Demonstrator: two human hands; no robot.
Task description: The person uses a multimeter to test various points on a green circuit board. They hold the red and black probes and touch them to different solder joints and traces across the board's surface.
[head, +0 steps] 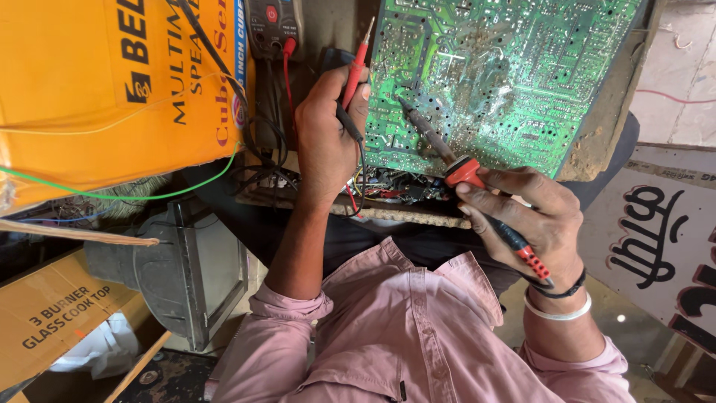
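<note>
A large green circuit board [514, 67] stands tilted in front of me, solder side facing me. My left hand [324, 142] grips a red test probe [356, 71] together with a black probe, right at the board's left edge. My right hand [533, 220] holds a soldering iron [440, 145] by its red and black handle. The iron's dark tip touches the board near its left-middle area. A black band and a white bangle circle my right wrist.
A multimeter [272, 26] with red and black leads sits behind my left hand. An orange printed carton [89, 82] fills the upper left, crossed by a green wire [149, 194]. A grey metal housing [179, 272] and a brown cardboard box [52, 317] lie lower left.
</note>
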